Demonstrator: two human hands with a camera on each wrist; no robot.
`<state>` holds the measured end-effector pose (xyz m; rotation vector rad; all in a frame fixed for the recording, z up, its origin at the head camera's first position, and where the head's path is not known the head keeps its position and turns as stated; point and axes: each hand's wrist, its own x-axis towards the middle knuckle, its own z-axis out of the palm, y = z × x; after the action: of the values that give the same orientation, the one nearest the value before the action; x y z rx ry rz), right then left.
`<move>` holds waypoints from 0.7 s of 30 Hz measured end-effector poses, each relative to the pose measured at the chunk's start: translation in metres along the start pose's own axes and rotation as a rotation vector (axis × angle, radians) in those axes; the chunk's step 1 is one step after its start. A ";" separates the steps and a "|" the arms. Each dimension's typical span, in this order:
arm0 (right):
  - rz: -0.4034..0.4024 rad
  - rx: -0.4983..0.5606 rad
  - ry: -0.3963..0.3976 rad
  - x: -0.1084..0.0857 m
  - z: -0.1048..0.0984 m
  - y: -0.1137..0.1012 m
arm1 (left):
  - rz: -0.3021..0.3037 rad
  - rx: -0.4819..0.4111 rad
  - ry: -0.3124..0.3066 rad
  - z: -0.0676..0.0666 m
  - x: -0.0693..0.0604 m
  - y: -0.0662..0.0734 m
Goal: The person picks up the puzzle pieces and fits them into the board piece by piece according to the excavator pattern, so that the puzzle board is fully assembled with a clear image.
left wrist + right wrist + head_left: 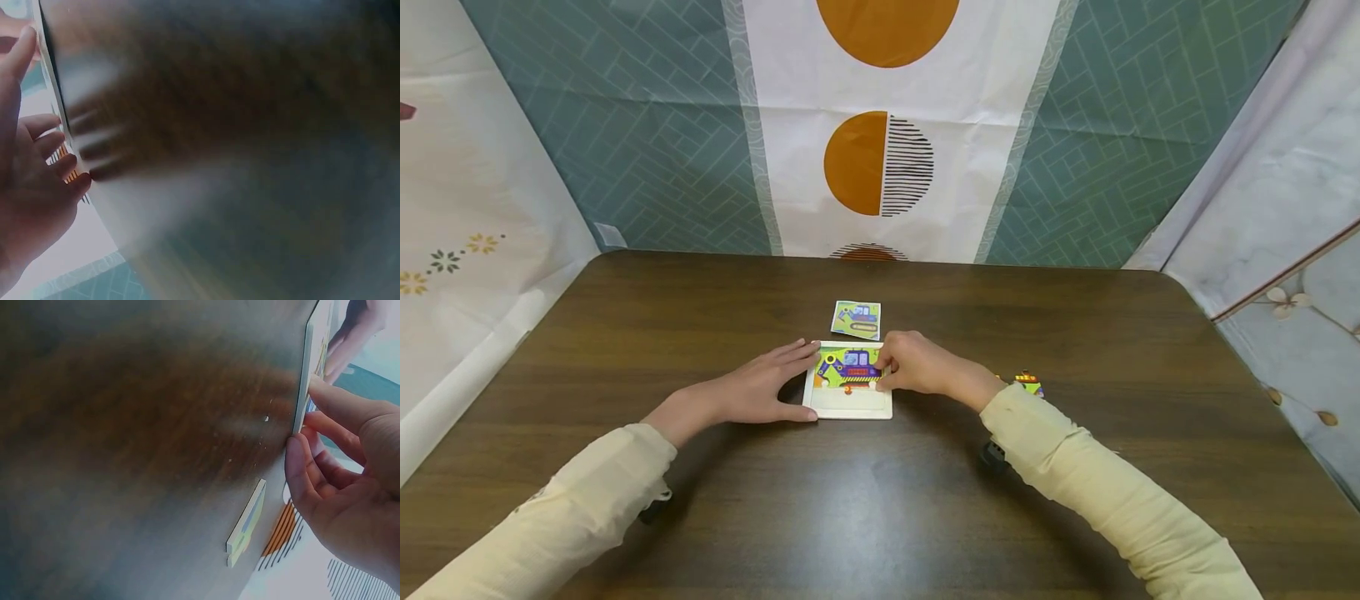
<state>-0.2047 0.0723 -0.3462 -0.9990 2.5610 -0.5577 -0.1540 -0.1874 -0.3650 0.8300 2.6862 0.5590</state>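
Observation:
A white-framed puzzle board (pixel 852 407) lies on the table, its upper part filled with a purple digger picture (pixel 847 367) on green. Along its lower strip the pale base shows bare. My left hand (pixel 767 379) rests at the board's left side, fingers extended, fingertips and thumb touching the frame. At the board's right side, my right hand (pixel 925 364) pinches a puzzle piece (pixel 877 363) between thumb and curled fingers; most of that piece is hidden. In the right wrist view, those fingers (pixel 319 428) meet at the board's edge.
Just behind the board lies a picture card (pixel 856 320) with a similar digger. Loose puzzle pieces (pixel 1028 383) lie to the right, partly covered by my right sleeve. The brown table (pixel 865 517) reaches back to a patterned curtain (pixel 685 150).

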 end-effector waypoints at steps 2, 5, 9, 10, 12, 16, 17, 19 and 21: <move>-0.001 0.006 -0.001 0.000 -0.001 0.001 | -0.007 -0.016 -0.005 -0.001 0.001 -0.001; 0.002 0.011 0.002 -0.001 -0.001 0.001 | -0.018 -0.028 -0.018 -0.004 0.003 -0.003; -0.017 0.015 0.023 -0.002 0.000 0.002 | -0.036 -0.031 -0.045 -0.006 0.002 -0.003; -0.027 0.012 0.029 -0.002 0.000 0.002 | -0.037 -0.032 -0.050 -0.006 0.002 -0.002; -0.038 0.006 0.037 -0.001 0.001 0.002 | -0.044 -0.037 -0.058 -0.007 0.001 -0.001; -0.044 -0.011 0.040 -0.002 0.002 0.002 | -0.057 -0.044 -0.068 -0.007 0.001 -0.001; -0.044 -0.013 0.039 -0.002 0.002 0.003 | -0.061 -0.045 -0.072 -0.007 0.001 -0.001; -0.057 -0.018 0.036 -0.004 0.002 0.004 | -0.066 -0.047 -0.079 -0.007 0.002 -0.001; -0.078 -0.017 0.035 -0.005 0.001 0.006 | -0.069 -0.050 -0.083 -0.006 0.002 -0.001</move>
<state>-0.2038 0.0798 -0.3490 -1.1080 2.5702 -0.5793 -0.1586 -0.1888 -0.3602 0.7283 2.6034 0.5611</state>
